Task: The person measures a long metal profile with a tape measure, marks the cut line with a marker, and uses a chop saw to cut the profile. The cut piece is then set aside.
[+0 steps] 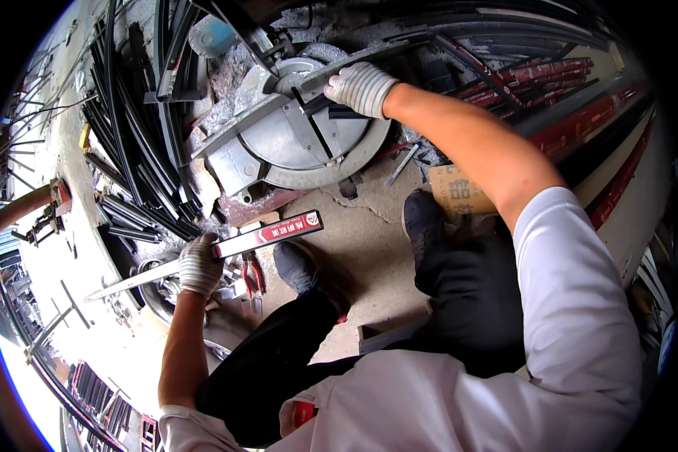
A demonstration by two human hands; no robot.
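My left hand (pixel 200 267), in a striped work glove, is closed around a long metal profile (pixel 262 236). Its near end carries a red label and a dark tip, and its pale length runs off to the lower left. Across the metal table of a mitre saw (pixel 279 143) reaches my right hand (pixel 360 89), also gloved. Its fingers are curled over a short black profile (pixel 346 112) lying by the saw's fence (pixel 241 125). The fingertips there are partly hidden. The saw's upper part (pixel 241 34) shows only in part at the top.
Bundles of black profiles (pixel 139 143) lie left of the saw. More profiles with red film (pixel 542 75) are stacked at the far right. Red-handled pliers (pixel 253 276) lie beside my left leg. A cardboard box (pixel 459 190) sits by my right shoe. Another person's arm (pixel 24 209) shows at the left edge.
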